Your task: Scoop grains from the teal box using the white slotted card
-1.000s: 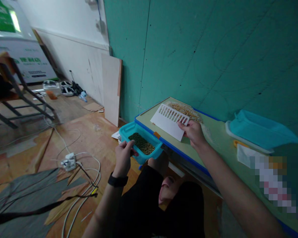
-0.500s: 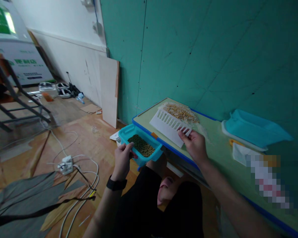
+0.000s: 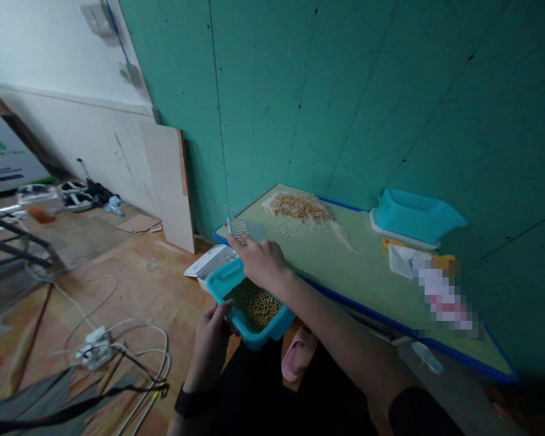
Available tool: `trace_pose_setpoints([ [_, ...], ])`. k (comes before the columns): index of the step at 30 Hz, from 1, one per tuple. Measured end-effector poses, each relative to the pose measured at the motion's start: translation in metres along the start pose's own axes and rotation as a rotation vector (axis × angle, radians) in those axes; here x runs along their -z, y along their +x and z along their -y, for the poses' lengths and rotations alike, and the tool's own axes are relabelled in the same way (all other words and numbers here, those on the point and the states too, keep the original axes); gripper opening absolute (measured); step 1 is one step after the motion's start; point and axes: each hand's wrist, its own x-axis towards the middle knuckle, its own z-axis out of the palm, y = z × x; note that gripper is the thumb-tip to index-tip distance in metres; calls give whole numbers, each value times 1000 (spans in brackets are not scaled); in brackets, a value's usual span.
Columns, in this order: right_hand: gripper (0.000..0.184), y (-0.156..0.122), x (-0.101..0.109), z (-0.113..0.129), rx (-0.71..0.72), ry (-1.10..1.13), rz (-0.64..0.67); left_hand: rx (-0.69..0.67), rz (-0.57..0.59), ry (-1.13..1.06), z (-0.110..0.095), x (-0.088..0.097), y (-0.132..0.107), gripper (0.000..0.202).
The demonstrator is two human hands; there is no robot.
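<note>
Left hand (image 3: 211,339) closed on near-left rim of blue tray (image 3: 227,281) of green beans (image 3: 253,304), just below the table (image 3: 372,272) edge. Right hand (image 3: 263,261) pinches slotted white card (image 3: 244,228) at table's left corner. Yellow grain pile (image 3: 302,207) lies farther back, teal lid (image 3: 413,215) at far right.
</note>
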Motion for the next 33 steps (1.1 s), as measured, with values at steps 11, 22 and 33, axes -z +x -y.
trace_pose_setpoints([
  [11,46,24,-23,-21,-166,-68,-22,8,12,-39,-1,-1,-5,40],
  [22,45,-8,-7,-44,-262,-112,-11,1,37,10,0,2,-2,41],
  [33,51,-41,7,-78,-374,-193,38,-17,38,75,-6,-4,-9,42],
])
